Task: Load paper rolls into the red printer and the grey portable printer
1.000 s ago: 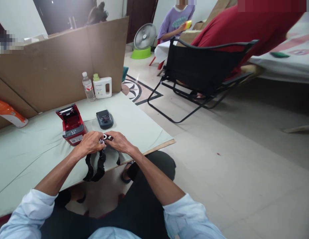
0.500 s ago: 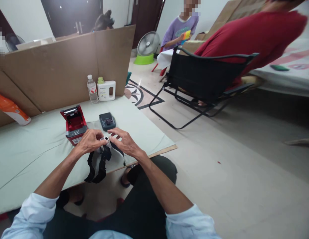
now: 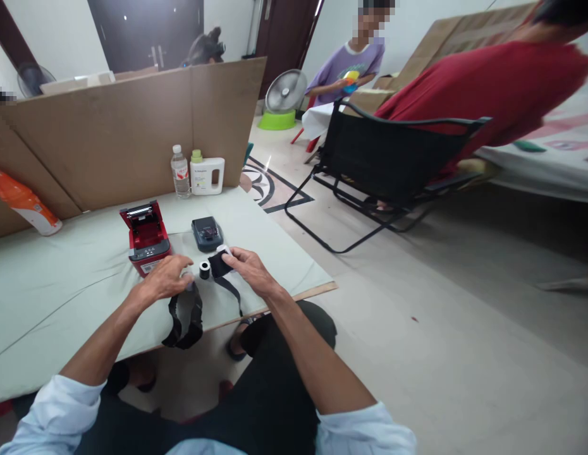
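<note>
Strap (image 3: 187, 322) end pinched in L hand (image 3: 167, 279), black pouch (image 3: 219, 265) gripped in R hand (image 3: 249, 270) — small roll (image 3: 205, 270) btwn them, on table (image 3: 61, 284).

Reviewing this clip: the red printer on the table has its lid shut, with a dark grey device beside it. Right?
Not quite. In the head view the red printer has its lid raised open, not shut. The dark grey device does sit beside it on the table.

The strap (image 3: 184, 319) under my left hand (image 3: 167, 278) is black, and so is the pad (image 3: 220, 264) in my right hand (image 3: 249, 268), white at its tip. Red printer (image 3: 145, 239), dark grey box (image 3: 206, 233), pale green tablecloth (image 3: 61, 278), brown cardboard (image 3: 109, 133) behind.
</note>
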Tool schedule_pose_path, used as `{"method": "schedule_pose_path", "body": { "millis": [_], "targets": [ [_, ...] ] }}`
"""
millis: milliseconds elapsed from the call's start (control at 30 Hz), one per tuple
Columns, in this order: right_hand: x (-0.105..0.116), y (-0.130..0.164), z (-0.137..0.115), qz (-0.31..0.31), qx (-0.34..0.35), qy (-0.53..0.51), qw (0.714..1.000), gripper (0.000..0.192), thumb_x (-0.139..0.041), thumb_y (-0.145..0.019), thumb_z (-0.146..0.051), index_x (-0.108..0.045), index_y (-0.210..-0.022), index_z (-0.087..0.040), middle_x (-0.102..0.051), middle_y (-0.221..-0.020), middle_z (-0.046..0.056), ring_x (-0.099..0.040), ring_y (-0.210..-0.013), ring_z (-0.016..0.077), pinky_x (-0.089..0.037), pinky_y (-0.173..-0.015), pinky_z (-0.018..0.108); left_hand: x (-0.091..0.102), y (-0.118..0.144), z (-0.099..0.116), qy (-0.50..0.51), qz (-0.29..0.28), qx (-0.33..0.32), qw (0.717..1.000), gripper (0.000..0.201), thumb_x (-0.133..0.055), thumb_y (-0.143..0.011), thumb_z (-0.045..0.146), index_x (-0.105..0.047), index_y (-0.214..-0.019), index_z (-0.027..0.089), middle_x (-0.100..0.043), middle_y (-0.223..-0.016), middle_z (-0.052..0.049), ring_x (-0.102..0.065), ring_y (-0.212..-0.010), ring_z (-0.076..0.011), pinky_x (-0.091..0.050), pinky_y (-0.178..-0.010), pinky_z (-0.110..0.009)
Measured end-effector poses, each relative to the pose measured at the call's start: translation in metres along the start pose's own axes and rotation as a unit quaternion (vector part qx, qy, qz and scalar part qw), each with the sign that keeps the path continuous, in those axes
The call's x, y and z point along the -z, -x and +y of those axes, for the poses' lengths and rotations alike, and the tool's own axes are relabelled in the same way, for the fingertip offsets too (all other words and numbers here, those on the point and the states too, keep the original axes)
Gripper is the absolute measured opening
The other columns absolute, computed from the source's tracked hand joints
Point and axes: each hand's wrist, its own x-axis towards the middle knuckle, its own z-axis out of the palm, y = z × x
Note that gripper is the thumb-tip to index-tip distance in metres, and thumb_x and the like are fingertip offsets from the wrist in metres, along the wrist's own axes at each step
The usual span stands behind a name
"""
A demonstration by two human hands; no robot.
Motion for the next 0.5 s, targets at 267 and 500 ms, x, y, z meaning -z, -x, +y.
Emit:
{"method": "schedule_pose_path", "body": {
  "millis": [267, 500],
  "targets": [
    [-0.014, 0.001, 0.020, -0.044, -0.095, -0.032, 0.994, 0.060, -0.080, -0.068, -0.072, -0.069, -0.085, -0.015, -0.059, -0.068, -0.002, -0.045, -0.061, 0.0113, -0.034, -0.057, 0.025, -0.024, 0.010, -0.008, -0.134, -0.074, 0.050, 0.987, 0.025, -0.057, -0.094, 0.021, -0.067, -0.117, 0.020, -0.074, -0.112, -0.015, -0.069, -0.110, -0.0318, -0.052, -0.091, -0.040],
    [-0.021, 0.008, 0.019, -0.064, -0.096, -0.017, 0.993, 0.058, -0.079, -0.071, -0.071, -0.070, -0.084, -0.015, -0.056, -0.067, -0.003, -0.041, -0.061, 0.0105, -0.028, -0.057, 0.025, -0.022, 0.015, -0.010, -0.138, -0.083, 0.068, 0.985, 0.022, -0.059, -0.093, 0.024, -0.069, -0.112, 0.020, -0.074, -0.110, -0.014, -0.070, -0.108, -0.0329, -0.054, -0.089, -0.041]
  ]
}}
